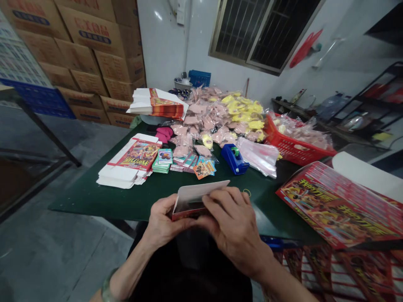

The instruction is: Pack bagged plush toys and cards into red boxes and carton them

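Note:
A small printed cardboard box (192, 196) is held in front of my body at the near table edge, its white flap standing up. My left hand (162, 220) grips its left end, thumb along the red printed side. My right hand (233, 220) is closed around the right end, fingers bent over the opening. Those fingers hide what, if anything, is inside. Beyond the box lie stacked small cards (162, 167), orange and blue cards (204, 167) and a blue tape dispenser (234, 159). To the left is a pile of flattened printed boxes (132, 157).
Pink and yellow bagged items (214, 117) are heaped at the back beside folded cartons (157, 105). Clear plastic bags (258, 155) lie before a red basket (299, 144). A display carton (340, 201) packed with boxes stands right. The green table (85, 201) ends near my lap.

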Available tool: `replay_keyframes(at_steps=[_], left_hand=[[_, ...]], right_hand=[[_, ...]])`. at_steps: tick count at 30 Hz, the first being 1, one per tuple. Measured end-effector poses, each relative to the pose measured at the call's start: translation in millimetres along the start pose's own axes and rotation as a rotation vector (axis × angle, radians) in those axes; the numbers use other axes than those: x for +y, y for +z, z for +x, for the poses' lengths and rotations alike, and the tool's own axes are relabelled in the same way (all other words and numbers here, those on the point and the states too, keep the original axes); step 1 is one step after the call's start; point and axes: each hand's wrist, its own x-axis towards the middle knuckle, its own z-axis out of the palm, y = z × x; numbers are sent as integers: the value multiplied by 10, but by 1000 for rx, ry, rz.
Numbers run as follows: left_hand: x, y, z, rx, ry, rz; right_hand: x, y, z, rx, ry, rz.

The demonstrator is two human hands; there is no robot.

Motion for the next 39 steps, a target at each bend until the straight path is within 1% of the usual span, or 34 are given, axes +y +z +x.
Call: replay_keyframes(at_steps=[2, 3, 5, 6, 7, 9, 10, 11, 12, 13, 14, 15, 17, 19, 21, 23, 25, 27, 30, 32, 34, 36, 37, 39], left_hand=[[-1, 14, -10, -12, 8, 1], [3, 25, -14, -15, 19, 17], [21, 45, -18, 9, 70, 91], [33, 50, -16, 50, 100, 139], [44, 49, -12, 112, 130, 184], [53, 22, 9, 311, 211, 241], [47, -5, 27, 418, 271, 259], [32, -40, 49, 508, 346, 277], [9, -82, 76, 574, 432, 302], [-22, -128, 107, 604, 513, 343], [-58, -176, 139, 597, 585, 399], [-95, -223, 170, 564, 639, 462], [-157, -306, 220, 475, 690, 563], [-180, -368, 243, 420, 689, 576], [-159, -406, 241, 409, 648, 513], [-111, -419, 227, 407, 582, 433], [-61, -405, 219, 396, 492, 368], [-21, -371, 220, 398, 409, 296], [40, -319, 231, 416, 302, 44], [97, -306, 239, 374, 241, -111], [161, -308, 253, 279, 188, -127], [217, -310, 276, 217, 179, -96], [237, -306, 290, 215, 194, -98], [258, -288, 315, 260, 245, -137]], right_hand=[[-51, -20, 38, -140, 66, -20], [-69, -24, 57, -181, 90, -36], [-90, -11, 87, -192, 121, -74], [-91, 6, 95, -153, 133, -82], [-85, 31, 97, -75, 147, -75], [-56, 104, 85, 177, 194, -20], [-33, 157, 77, 309, 237, 31], [-6, 225, 71, 411, 293, 104], [25, 309, 73, 466, 357, 210], [55, 408, 83, 472, 414, 345], [84, 517, 102, 441, 457, 493], [109, 631, 127, 395, 481, 626], [145, 841, 184, 334, 486, 780], [166, 977, 222, 330, 465, 787], [184, 1015, 231, 326, 407, 741], [201, 977, 226, 310, 332, 723], [213, 904, 226, 311, 299, 730], [213, 838, 237, 320, 310, 731], [204, 778, 254, 346, 387, 771], [207, 749, 251, 326, 439, 838], [225, 711, 232, 227, 423, 878], [249, 663, 206, 159, 352, 873], [257, 637, 191, 158, 321, 866], [262, 586, 164, 172, 289, 869]])
